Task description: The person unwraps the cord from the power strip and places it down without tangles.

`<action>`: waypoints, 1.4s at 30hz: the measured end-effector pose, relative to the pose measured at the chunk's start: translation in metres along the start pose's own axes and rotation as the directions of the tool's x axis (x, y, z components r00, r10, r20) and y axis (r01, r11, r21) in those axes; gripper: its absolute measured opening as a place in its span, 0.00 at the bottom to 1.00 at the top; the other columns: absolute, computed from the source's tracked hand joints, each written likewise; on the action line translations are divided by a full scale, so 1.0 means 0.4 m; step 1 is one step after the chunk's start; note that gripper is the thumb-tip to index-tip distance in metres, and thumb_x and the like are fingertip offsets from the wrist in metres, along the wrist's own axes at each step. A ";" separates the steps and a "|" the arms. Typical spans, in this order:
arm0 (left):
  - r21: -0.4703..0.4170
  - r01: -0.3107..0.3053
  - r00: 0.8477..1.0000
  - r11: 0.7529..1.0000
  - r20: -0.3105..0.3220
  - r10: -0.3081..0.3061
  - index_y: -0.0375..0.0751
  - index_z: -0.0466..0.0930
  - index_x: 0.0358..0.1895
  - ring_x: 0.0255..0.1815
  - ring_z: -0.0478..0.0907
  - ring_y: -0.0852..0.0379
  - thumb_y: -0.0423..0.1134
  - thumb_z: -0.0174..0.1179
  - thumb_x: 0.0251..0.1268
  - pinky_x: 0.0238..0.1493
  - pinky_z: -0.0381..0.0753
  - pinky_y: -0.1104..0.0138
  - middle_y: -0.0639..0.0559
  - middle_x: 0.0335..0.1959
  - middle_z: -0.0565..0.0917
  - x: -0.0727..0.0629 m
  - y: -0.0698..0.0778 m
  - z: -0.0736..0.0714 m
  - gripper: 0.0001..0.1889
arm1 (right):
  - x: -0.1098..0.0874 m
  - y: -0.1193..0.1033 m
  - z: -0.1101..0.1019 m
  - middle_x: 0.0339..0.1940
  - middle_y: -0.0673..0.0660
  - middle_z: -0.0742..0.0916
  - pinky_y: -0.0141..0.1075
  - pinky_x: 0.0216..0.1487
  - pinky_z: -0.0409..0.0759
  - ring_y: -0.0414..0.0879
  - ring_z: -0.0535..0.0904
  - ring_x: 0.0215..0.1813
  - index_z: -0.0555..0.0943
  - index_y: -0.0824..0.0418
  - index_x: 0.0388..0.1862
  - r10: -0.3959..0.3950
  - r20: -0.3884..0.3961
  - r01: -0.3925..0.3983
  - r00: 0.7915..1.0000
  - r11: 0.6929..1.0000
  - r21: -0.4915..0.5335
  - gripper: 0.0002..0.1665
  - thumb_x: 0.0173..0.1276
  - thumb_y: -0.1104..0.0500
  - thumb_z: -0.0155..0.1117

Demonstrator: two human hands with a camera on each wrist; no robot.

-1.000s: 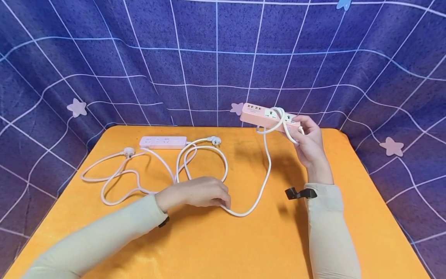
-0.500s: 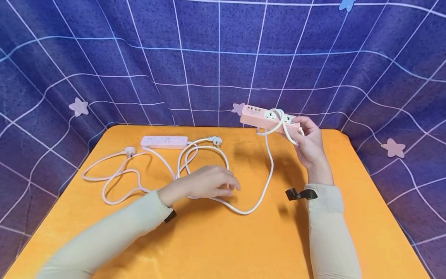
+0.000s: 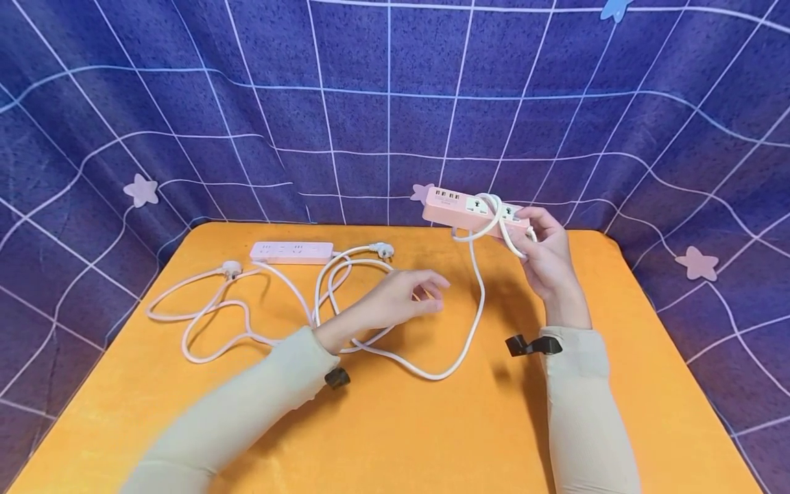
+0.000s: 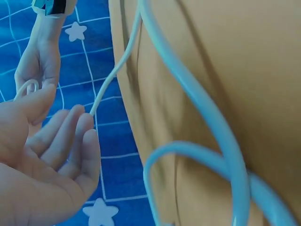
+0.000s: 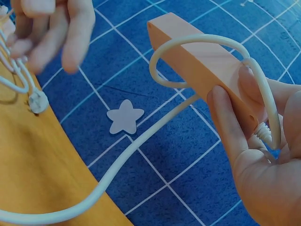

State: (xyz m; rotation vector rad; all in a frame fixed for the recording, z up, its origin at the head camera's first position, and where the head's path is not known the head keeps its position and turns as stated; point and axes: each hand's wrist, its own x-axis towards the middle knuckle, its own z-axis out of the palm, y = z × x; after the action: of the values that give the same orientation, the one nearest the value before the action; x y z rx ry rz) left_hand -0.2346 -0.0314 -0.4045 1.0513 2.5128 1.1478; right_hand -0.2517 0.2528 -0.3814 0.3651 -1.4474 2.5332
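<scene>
My right hand grips one end of a pink power strip, lifted above the table's back right. A white cord leaves its end and loops once around the strip. From there the cord hangs to the table and runs left into a loose coil, ending in a plug. My left hand hovers over the table, left of the hanging cord, its fingers loosely bent with nothing between them. In the left wrist view, thick cord loops lie beside the left hand.
A second, paler pink power strip lies at the table's back left. Its pale cord spreads in loops, with a plug at the end, and meets the white coil. A blue gridded curtain stands behind the orange tabletop.
My left hand has let go of the white cord and moved up and right toward the power strip, its fingers loosening. The right hand holds the strip almost still.
</scene>
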 end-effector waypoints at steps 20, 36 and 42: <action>-0.343 0.246 0.952 0.906 -0.092 -0.293 0.46 0.73 0.76 0.65 0.82 0.45 0.46 0.62 0.79 0.54 0.87 0.57 0.46 0.69 0.82 0.104 -0.002 0.080 0.27 | -0.004 0.002 0.003 0.51 0.58 0.82 0.41 0.52 0.89 0.45 0.85 0.46 0.83 0.61 0.44 0.007 0.044 -0.007 0.999 1.000 0.003 0.21 0.68 0.84 0.59; -0.642 0.227 0.959 0.732 0.017 -0.282 0.34 0.74 0.72 0.71 0.77 0.38 0.37 0.54 0.85 0.68 0.80 0.52 0.36 0.66 0.81 0.163 -0.017 0.106 0.20 | -0.005 -0.003 0.008 0.49 0.58 0.83 0.41 0.49 0.90 0.46 0.86 0.46 0.83 0.61 0.45 0.008 0.077 -0.008 0.997 1.000 -0.007 0.21 0.69 0.84 0.59; -0.656 0.215 0.957 0.723 -0.007 -0.291 0.32 0.76 0.66 0.64 0.83 0.37 0.33 0.53 0.84 0.66 0.82 0.54 0.37 0.59 0.86 0.172 -0.033 0.104 0.15 | -0.005 -0.006 0.005 0.48 0.58 0.83 0.41 0.49 0.90 0.46 0.86 0.46 0.83 0.61 0.45 0.012 0.082 -0.011 0.997 1.000 -0.004 0.21 0.69 0.84 0.57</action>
State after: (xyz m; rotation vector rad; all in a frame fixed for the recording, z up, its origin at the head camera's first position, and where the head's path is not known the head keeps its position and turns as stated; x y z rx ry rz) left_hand -0.2741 0.0333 -0.4343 0.4415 1.9522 1.8248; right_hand -0.2488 0.2522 -0.3793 0.4669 -1.4869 2.5522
